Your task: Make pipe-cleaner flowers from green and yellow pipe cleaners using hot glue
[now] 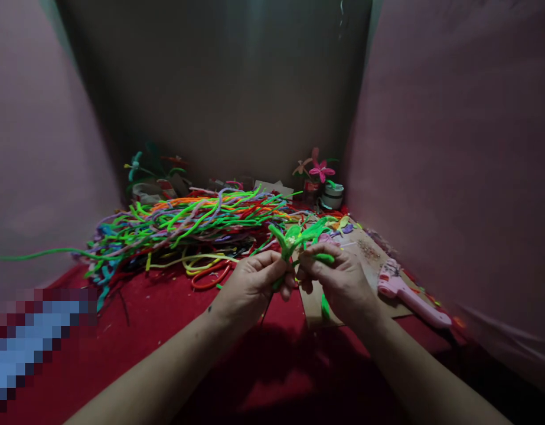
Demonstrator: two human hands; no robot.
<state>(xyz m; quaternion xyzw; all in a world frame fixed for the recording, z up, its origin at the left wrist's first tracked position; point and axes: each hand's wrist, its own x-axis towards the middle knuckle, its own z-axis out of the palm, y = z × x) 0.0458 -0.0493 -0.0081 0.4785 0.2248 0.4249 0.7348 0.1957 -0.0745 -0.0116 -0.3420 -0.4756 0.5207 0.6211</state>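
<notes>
My left hand [253, 277] and my right hand [338, 277] meet at the middle, both with fingers curled around a bright green pipe-cleaner shape [299, 236] with several leaf-like loops sticking up between them. The left hand pinches its lower stem, and the right hand grips a green strand beside it. Both hover over the red cloth [157, 330].
A big heap of coloured pipe cleaners [188, 221] lies behind the hands. A pink glue gun [409, 295] rests on a cardboard sheet [369, 254] at the right. A finished pink flower [320, 171] and a tape roll [333, 195] stand at the back, more flowers [152, 165] back left. Pinkish walls close both sides.
</notes>
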